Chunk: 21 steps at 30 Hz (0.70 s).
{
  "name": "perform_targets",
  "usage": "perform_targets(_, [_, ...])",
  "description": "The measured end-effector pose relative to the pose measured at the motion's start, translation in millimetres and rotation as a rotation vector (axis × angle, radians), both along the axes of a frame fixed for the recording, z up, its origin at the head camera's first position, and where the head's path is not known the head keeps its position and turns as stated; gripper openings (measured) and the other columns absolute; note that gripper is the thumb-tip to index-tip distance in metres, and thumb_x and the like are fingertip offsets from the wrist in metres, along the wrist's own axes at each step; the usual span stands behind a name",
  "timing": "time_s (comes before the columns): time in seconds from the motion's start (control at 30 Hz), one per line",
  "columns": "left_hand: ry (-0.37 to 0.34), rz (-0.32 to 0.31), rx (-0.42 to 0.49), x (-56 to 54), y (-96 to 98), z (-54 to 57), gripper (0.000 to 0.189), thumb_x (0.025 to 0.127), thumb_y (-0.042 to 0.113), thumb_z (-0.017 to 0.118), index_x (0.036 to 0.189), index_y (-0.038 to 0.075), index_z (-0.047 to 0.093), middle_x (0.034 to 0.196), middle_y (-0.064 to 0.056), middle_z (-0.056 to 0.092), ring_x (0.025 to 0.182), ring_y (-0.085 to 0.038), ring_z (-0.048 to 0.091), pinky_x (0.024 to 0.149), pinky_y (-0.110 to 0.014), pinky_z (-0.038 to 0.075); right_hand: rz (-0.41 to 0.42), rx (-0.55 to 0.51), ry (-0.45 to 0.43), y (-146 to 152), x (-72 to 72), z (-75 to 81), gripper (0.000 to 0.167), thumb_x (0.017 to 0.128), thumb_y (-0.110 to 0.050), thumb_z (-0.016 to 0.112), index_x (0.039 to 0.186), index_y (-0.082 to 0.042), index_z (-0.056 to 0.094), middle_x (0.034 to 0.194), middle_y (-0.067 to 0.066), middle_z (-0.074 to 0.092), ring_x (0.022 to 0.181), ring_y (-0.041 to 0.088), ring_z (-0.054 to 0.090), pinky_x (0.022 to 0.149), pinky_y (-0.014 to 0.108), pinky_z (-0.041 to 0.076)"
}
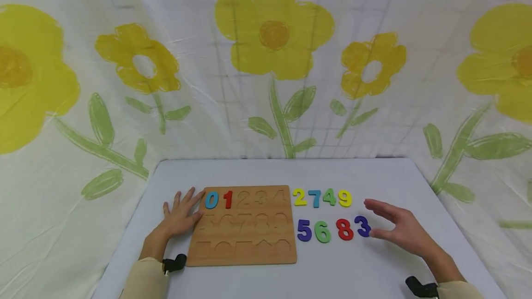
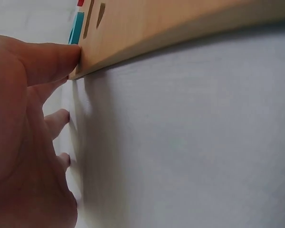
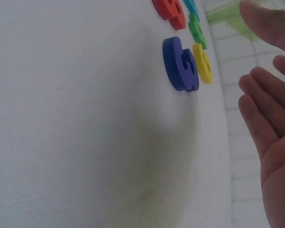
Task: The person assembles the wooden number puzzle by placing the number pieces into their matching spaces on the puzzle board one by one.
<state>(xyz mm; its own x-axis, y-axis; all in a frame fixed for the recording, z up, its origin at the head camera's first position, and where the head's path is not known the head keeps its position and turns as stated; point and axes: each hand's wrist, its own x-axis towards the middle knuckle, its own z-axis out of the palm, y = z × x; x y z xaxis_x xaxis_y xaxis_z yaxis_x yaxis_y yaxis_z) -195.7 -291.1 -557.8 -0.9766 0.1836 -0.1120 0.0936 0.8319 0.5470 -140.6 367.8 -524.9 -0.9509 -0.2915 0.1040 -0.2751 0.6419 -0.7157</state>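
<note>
Hands well apart. Left hand [image 1: 180, 218], fingers spread, touches near edge of wooden board [image 1: 241, 234]; blue 0 [image 1: 207, 201] and red 1 [image 1: 227, 200] just right of its fingers, in board's top row. Red 8 [image 1: 344, 229], then purple 3 [image 1: 363, 226], left of right hand [image 1: 401, 230], its thumb and fingers parted.

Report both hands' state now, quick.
Left hand: open, fingers spread, thumb on the wooden board, gripping nothing.
Right hand: open, empty, thumb and fingers apart, near the purple 3.
</note>
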Motion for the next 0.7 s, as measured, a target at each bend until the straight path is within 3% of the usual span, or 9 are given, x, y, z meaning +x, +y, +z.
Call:
perform_targets(0.17, [0.050, -0.005, 0.013, -4.7, -7.9, -17.9, 0.066, 0.107, 0.028, 0.063, 0.169, 0.019, 0.042, 0.178, -0.033, 0.018, 0.160, -0.069, -0.005, 0.113, -0.090, -0.018, 0.003, 0.044, -0.018, -1, -2.5, -6.8, 0.077, 0.087, -0.029, 0.095, 0.154, -0.010, 0.061, 0.152, 0.012, 0.069, 0.137, 0.017, 0.068, 0.105, 0.010, 0.047])
perform_targets(0.23, [0.048, -0.006, 0.020, -3.9, -7.1, -16.7, 0.066, 0.108, 0.031, 0.062, 0.169, 0.018, 0.041, 0.178, -0.032, 0.017, 0.161, -0.068, -0.006, 0.114, -0.089, -0.019, 0.008, 0.055, -0.034, -1, -2.6, -8.4, 0.077, 0.086, -0.028, 0.095, 0.154, -0.010, 0.062, 0.152, 0.011, 0.069, 0.138, 0.030, 0.067, 0.106, 0.011, 0.048])
perform_targets(0.5, [0.039, -0.011, 0.024, -4.3, -7.9, -20.5, 0.066, 0.110, 0.035, 0.060, 0.170, 0.020, 0.039, 0.179, -0.031, 0.015, 0.162, -0.066, -0.009, 0.115, -0.087, -0.022, 0.010, 0.079, -0.073, 2, -3.6, -15.5, 0.077, 0.083, -0.027, 0.097, 0.151, -0.009, 0.065, 0.150, 0.009, 0.070, 0.136, 0.021, 0.069, 0.106, 0.011, 0.048])
perform_targets(0.7, [0.055, -0.006, 0.034, -4.2, -8.6, -23.5, 0.066, 0.108, 0.029, 0.062, 0.170, 0.020, 0.040, 0.179, -0.032, 0.015, 0.161, -0.066, -0.008, 0.114, -0.087, -0.022, 0.013, 0.084, -0.114, 4, -8.2, -21.9, 0.076, 0.085, -0.029, 0.096, 0.152, -0.013, 0.065, 0.152, 0.006, 0.069, 0.140, 0.033, 0.065, 0.106, 0.010, 0.047])
